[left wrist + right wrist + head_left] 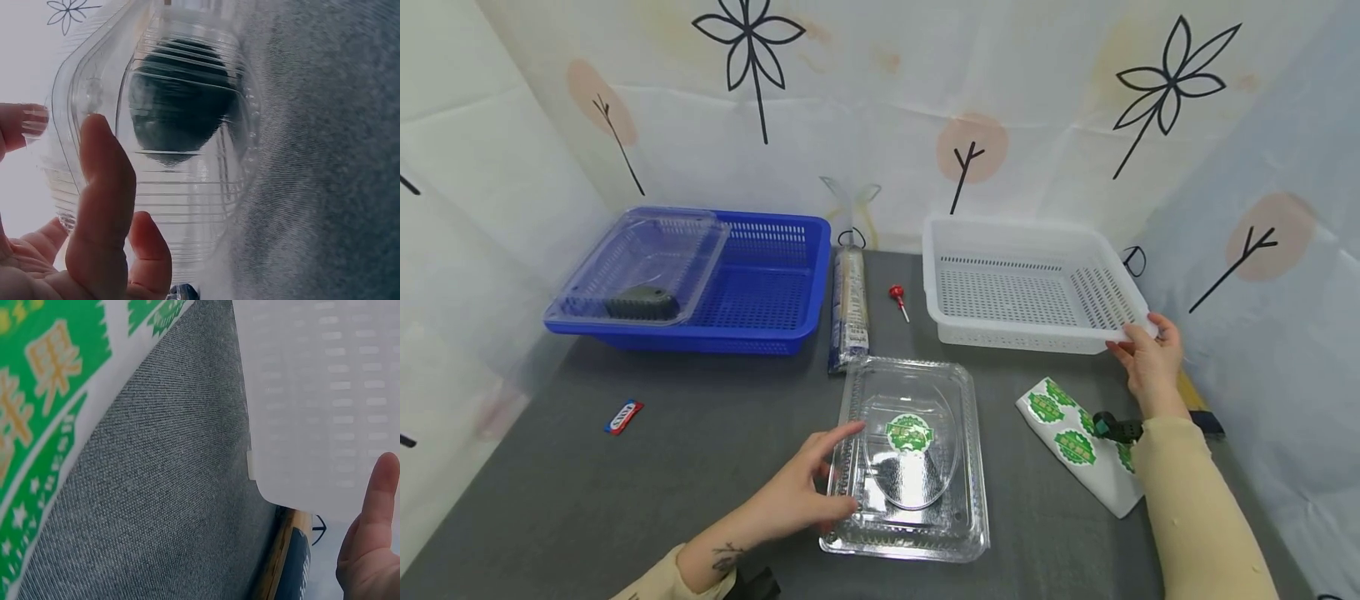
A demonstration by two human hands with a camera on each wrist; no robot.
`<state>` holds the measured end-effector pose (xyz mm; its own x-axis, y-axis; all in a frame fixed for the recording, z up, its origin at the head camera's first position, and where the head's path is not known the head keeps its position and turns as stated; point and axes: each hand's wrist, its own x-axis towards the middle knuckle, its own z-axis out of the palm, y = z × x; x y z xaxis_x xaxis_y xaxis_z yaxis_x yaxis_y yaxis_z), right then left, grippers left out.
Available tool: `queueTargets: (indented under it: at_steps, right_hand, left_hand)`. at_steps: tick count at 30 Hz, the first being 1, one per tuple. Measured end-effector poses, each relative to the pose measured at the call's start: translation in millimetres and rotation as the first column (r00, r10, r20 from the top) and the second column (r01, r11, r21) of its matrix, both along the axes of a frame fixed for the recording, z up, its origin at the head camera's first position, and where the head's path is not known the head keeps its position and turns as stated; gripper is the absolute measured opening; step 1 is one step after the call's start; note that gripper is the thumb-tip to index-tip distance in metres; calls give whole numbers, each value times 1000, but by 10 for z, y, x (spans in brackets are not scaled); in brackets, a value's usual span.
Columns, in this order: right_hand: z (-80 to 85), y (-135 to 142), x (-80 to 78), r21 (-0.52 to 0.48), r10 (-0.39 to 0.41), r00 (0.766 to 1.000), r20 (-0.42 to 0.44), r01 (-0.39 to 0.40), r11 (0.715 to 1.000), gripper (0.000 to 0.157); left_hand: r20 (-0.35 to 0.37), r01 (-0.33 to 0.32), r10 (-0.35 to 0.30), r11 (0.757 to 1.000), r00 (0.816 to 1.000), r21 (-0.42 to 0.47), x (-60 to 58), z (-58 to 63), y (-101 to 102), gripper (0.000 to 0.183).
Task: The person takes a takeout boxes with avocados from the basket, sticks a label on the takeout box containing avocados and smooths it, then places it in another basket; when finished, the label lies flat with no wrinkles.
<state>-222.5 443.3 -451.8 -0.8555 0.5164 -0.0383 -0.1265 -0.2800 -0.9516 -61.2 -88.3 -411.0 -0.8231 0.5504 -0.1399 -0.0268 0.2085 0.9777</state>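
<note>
A clear plastic clamshell box [917,521] with a green round label on top lies on the table. My left hand [797,492] is at its left side, thumb and forefinger spread over the edge; the left wrist view shows these fingers close against the ribbed plastic. My right hand [1153,367] grips the front right corner of the white plastic basket [1007,332], its thumb [378,494] against the outer wall in the right wrist view. The basket holds nothing that I can see. Below the right hand lies a white bag with green prints [1067,446], partly covered by the sleeve.
A blue basket [752,342] at the back left carries another clear box [655,242] and a dark object [642,304]. Between the baskets are a long wrapped packet [850,300] and a red lollipop [897,293]. A small red-and-blue wrapped sweet [623,417] lies front left.
</note>
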Motion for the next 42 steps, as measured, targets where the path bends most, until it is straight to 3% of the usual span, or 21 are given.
queueTargets:
  at_steps: [7, 15, 19, 25, 34, 42]
  right_hand:
    - [-54, 56, -8, 12, 41, 999, -10, -41, 999, 70]
    - [-73, 101, -19, -7, 60, 998, -9, -60, 998, 71]
    - [-68, 111, -5, 9, 65, 998, -1, -65, 998, 73]
    - [-39, 83, 21, 30, 93, 996, 8, -93, 995, 75]
    - [-26, 75, -3, 64, 107, 994, 17, -108, 992, 75]
    - [21, 64, 29, 75, 118, 992, 52, -122, 990, 78]
  left_hand:
    - [-12, -6, 5, 999, 1000, -36, -21, 19, 26, 81]
    - [81, 1, -7, 997, 997, 75, -21, 5, 88, 81]
    - [59, 13, -19, 996, 998, 88, -36, -11, 126, 80]
    - [11, -5, 5, 999, 1000, 37, -56, 8, 187, 79]
    - [-114, 91, -86, 995, 990, 38, -130, 283, 312, 76]
    - [-135, 140, -125, 984, 983, 107, -323, 575, 480, 74]
